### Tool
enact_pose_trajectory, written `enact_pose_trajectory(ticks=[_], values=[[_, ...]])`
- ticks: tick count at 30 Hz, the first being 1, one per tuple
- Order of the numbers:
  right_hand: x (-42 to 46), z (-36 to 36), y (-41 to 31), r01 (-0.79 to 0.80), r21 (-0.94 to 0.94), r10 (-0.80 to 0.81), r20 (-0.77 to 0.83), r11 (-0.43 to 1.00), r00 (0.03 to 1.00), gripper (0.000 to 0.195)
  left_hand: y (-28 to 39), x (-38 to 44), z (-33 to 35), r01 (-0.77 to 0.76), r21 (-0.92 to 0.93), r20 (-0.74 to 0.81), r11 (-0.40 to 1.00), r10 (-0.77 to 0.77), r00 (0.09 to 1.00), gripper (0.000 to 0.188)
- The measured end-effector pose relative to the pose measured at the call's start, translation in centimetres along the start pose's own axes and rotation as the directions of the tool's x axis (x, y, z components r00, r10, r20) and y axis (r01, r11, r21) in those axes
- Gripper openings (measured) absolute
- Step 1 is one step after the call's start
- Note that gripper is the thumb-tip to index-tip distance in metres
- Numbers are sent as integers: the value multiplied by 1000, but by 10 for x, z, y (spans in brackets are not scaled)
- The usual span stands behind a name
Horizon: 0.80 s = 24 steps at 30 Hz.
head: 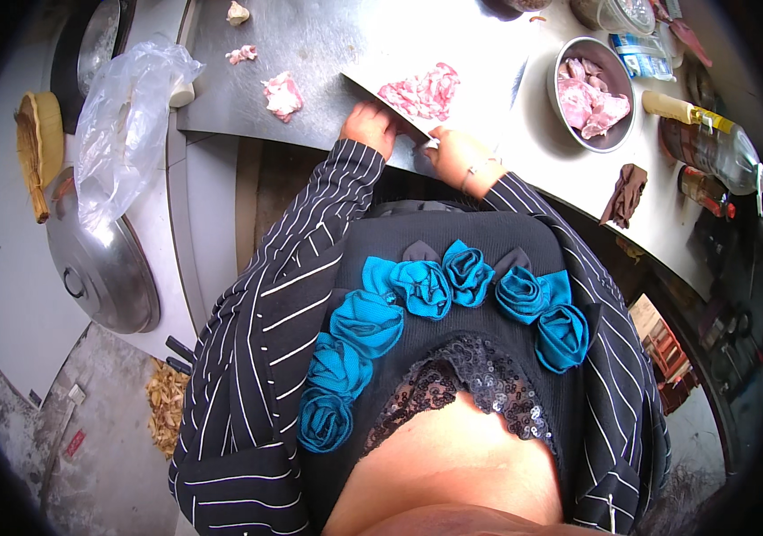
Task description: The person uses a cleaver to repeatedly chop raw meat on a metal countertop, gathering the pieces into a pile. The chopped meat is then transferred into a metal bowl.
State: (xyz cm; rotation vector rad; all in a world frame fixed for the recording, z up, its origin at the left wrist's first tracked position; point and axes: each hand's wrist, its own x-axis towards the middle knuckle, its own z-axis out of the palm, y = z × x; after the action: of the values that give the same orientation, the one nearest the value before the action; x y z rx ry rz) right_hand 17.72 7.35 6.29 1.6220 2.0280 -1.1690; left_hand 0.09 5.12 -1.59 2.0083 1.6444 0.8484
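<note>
My right hand (463, 161), with a bracelet at the wrist, grips the handle of a wide-bladed kitchen knife (381, 100). The blade slants up and left across the metal worktop (328, 33), seen nearly edge-on. On the blade's near side is my left hand (366, 128), fingers curled in close against it; the fingertips are partly hidden, so its hold is unclear. Just beyond the blade lies a heap of cut raw pink meat (425, 92). A larger lump of pale, fatty meat (282, 96) and a small scrap (242, 55) lie to the left.
A garlic-like bulb (237, 13) sits far left on the worktop. At right stand a metal bowl (555, 100) of raw meat, a brown cloth (624, 194) and a large plastic bottle (723, 151). Leftward are a plastic bag (130, 120), a metal lid (103, 261) and a brush (40, 147).
</note>
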Motion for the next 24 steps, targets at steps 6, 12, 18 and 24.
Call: enact_pose_trajectory(ticks=[6, 12, 18, 24], values=[[7, -5, -6, 37, -9, -37, -29, 999, 999, 34, -1, 1, -1, 0, 17, -8, 1000, 0, 1000, 18], [-18, -18, 9, -50, 264, 68, -59, 963, 996, 39, 8, -8, -23, -4, -73, -136, 997, -6, 991, 30], [-41, -16, -2, 56, 24, -56, -12, 998, 998, 30, 4, -16, -16, 56, -48, -81, 997, -60, 995, 21], [-36, -11, 3, -18, 52, 16, 40, 998, 999, 33, -1, -12, -6, 17, -12, -90, 1000, -18, 996, 20]])
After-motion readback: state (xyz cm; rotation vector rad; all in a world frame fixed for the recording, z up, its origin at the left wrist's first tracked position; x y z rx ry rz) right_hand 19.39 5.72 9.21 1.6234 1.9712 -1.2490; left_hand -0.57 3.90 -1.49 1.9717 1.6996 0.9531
